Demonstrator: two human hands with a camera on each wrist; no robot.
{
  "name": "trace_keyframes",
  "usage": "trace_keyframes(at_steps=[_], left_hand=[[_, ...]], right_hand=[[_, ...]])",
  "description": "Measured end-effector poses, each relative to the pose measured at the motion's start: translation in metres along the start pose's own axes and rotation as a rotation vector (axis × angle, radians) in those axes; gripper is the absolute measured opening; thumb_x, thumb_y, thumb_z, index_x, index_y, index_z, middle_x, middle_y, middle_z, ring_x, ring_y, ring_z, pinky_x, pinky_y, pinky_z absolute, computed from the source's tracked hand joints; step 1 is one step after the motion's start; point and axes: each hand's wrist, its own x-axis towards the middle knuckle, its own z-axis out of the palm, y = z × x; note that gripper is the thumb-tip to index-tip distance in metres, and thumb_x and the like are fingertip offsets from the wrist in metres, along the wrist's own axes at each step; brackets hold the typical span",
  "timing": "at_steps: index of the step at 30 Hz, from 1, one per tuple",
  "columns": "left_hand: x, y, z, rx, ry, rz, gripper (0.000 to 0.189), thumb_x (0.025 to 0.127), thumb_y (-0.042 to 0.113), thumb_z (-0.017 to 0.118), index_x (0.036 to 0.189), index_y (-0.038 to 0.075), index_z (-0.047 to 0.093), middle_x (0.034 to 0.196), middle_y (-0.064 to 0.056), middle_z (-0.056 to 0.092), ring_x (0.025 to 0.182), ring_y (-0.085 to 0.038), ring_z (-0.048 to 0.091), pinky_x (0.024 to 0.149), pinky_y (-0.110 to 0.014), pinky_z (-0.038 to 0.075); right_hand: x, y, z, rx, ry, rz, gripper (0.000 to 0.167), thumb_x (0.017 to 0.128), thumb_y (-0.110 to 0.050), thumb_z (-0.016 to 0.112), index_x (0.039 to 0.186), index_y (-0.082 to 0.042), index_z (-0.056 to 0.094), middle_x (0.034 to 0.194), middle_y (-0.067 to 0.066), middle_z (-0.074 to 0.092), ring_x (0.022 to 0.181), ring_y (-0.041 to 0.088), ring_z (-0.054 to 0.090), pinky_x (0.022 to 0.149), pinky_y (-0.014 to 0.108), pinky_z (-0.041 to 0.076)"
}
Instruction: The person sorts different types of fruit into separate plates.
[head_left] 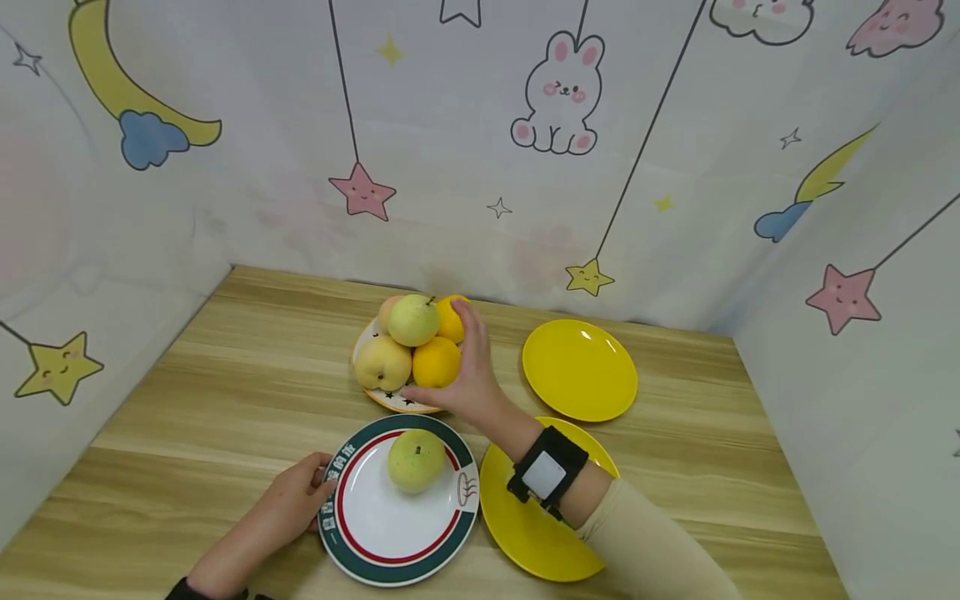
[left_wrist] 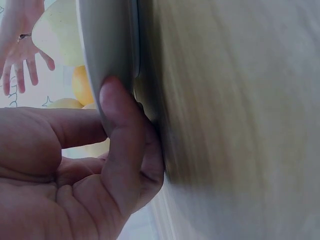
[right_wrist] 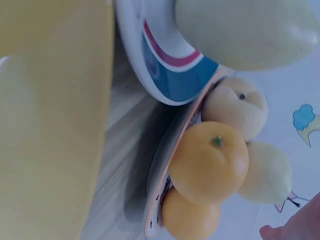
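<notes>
My left hand pinches the left rim of a white plate with a green border and red ring. In the left wrist view, fingers lie under the rim. A yellow-green pear sits on this plate. Behind it, a small patterned plate bears piled fruit: a front orange, another orange, a green pear on top and a pale yellow fruit. My right hand is spread beside the front orange, thumb and fingers apart, with nothing in its grasp.
A yellow plate lies at the back right. Another yellow plate is right of the white one, partly under my right forearm. A cartoon-printed cloth hangs behind and along both sides of the wooden table.
</notes>
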Motion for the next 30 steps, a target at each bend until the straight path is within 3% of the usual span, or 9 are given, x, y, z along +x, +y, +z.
trace_keyframes(at_steps=[6,14,18,25,30], left_hand=[[0.000,0.000,0.001,-0.019,0.012,0.011,0.034,0.101,0.001,0.059,0.130,-0.015,0.051,0.092,-0.008,0.062,0.077,-0.017,0.059,0.058,-0.029,0.055],[0.002,-0.001,0.000,0.019,-0.010,-0.018,0.038,0.102,0.004,0.061,0.132,-0.015,0.050,0.096,-0.010,0.062,0.081,-0.019,0.059,0.064,-0.032,0.056],[0.003,0.000,-0.001,0.033,-0.019,-0.037,0.038,0.102,0.005,0.061,0.134,-0.014,0.050,0.098,-0.009,0.062,0.084,-0.019,0.058,0.068,-0.032,0.056],[0.001,0.001,0.001,0.002,-0.016,-0.041,0.038,0.103,0.004,0.060,0.134,-0.015,0.049,0.097,-0.009,0.061,0.079,-0.018,0.058,0.061,-0.032,0.056],[0.001,0.001,0.001,0.003,-0.019,-0.052,0.039,0.103,0.005,0.060,0.135,-0.015,0.048,0.097,-0.011,0.060,0.079,-0.018,0.058,0.061,-0.032,0.057]], right_hand=[[0.021,0.004,-0.001,0.008,0.092,0.082,0.127,0.075,-0.021,0.095,0.164,-0.018,0.005,0.168,0.012,0.007,0.151,0.036,0.019,0.121,0.059,0.020],[0.048,0.008,0.005,0.057,0.154,0.152,0.124,0.078,-0.017,0.092,0.165,-0.018,0.004,0.170,0.007,0.000,0.154,0.031,0.014,0.122,0.058,0.018],[0.060,0.012,0.010,0.064,0.166,0.194,0.123,0.079,-0.023,0.092,0.165,-0.020,0.003,0.171,0.006,-0.001,0.155,0.029,0.013,0.123,0.056,0.018],[0.076,0.014,0.017,0.184,0.180,0.311,0.120,0.082,-0.027,0.090,0.165,-0.030,0.003,0.171,0.003,-0.002,0.154,0.031,0.014,0.122,0.056,0.020],[0.085,0.015,0.023,0.210,0.155,0.303,0.119,0.082,-0.023,0.089,0.165,-0.031,0.005,0.171,0.002,-0.002,0.154,0.031,0.014,0.122,0.056,0.021]])
